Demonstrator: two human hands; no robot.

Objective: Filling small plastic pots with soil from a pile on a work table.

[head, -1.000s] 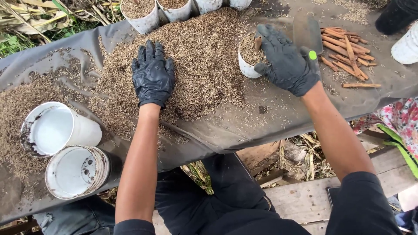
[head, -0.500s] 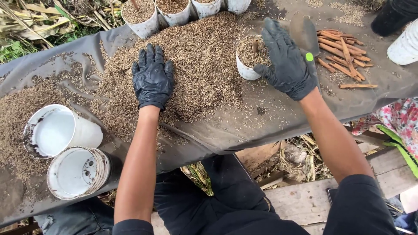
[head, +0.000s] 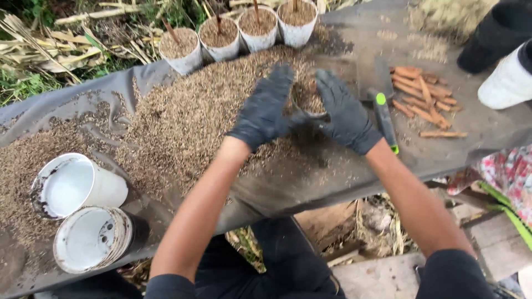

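Note:
Both my hands wear black gloves and meet over a small white pot filled with brown husk mix. My right hand grips the pot from the right side. My left hand presses against the pot's left side and rim, over the edge of the big husk pile. The pot is mostly hidden between the gloves. The pile lies on a dark grey sheet spread over the table.
Several filled white pots with sticks stand in a row at the back. Two empty white cups lie on their sides at the left. A green-handled knife and brown cuttings lie to the right. A person's dark and white shoes stand at the far right.
My left hand has left the husk pile and swung right to the pot. My right hand has brought the pot slightly left and nearer.

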